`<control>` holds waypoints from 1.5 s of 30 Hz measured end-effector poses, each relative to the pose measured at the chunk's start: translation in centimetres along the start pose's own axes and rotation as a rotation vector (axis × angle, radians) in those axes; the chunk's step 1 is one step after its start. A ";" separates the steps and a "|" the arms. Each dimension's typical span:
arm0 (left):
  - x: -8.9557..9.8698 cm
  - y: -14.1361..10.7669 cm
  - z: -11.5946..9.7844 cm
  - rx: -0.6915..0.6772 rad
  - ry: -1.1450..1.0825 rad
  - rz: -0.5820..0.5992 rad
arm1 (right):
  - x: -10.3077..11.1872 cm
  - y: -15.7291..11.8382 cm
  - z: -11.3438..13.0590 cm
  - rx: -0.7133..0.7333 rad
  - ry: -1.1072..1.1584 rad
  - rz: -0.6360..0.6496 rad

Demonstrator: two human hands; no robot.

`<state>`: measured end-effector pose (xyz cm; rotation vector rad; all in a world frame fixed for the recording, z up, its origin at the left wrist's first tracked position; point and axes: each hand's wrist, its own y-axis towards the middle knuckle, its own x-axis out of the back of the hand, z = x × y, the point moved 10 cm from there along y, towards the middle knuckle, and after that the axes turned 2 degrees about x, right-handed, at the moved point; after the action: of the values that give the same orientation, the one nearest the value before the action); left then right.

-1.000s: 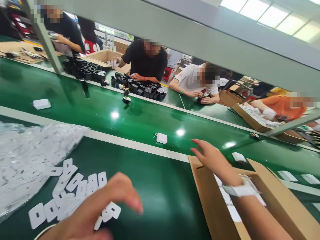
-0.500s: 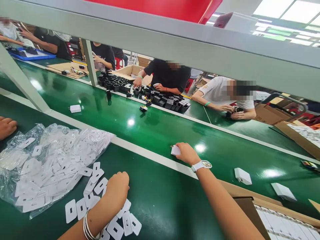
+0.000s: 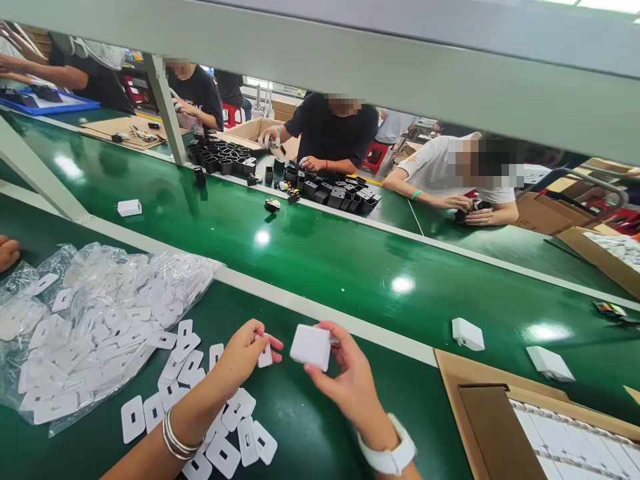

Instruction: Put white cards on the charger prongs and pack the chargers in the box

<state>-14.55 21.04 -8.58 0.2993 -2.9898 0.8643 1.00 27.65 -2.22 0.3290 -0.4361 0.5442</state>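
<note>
My right hand [image 3: 347, 377] grips a white charger housing [image 3: 310, 347] by its edges, thumb below and fingers at its right side. To its left, my left hand [image 3: 247, 353] pinches a small white plate with a slot [image 3: 265, 355], held just short of the housing and apart from it. Loose white slotted plates [image 3: 225, 455] lie scattered beneath my left forearm. Behind them, a clear plastic bag [image 3: 115, 320] spills over with many more of these plates.
A cardboard box [image 3: 453, 400] of white units stands at the right. White housings [image 3: 469, 333] lie on the green belt [image 3: 310, 267]. Across it, co-workers handle black housings [image 3: 335, 190]. A metal shelf beam [image 3: 350, 73] crosses overhead; another person's hand [image 3: 9, 253] is at far left.
My right hand has brought the charger housing from the belt's edge toward me. My left hand has risen from the loose plates with one in its fingers. The view has shifted slightly.
</note>
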 end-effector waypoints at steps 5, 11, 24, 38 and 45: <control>-2.0 -0.8 0.6 0.142 -0.354 0.116 | -3.0 -1.8 3.7 0.188 -0.136 0.047; -3.0 -1.7 0.3 0.197 -0.409 0.265 | -3.9 -1.9 4.7 0.291 -0.204 0.095; -2.7 -4.8 -1.9 -0.047 0.072 0.245 | -3.6 -3.9 5.8 0.411 -0.236 0.034; -2.1 -10.0 -6.8 -0.699 0.158 -0.112 | -1.0 -9.8 6.5 0.462 -0.177 -0.314; -3.0 -11.8 -8.1 -0.883 0.072 0.011 | -1.1 -8.4 4.2 0.041 0.312 0.013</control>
<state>-9.66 16.13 4.32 0.2044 -2.9388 -0.4652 3.57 18.66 -0.72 0.2747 -0.1261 0.6060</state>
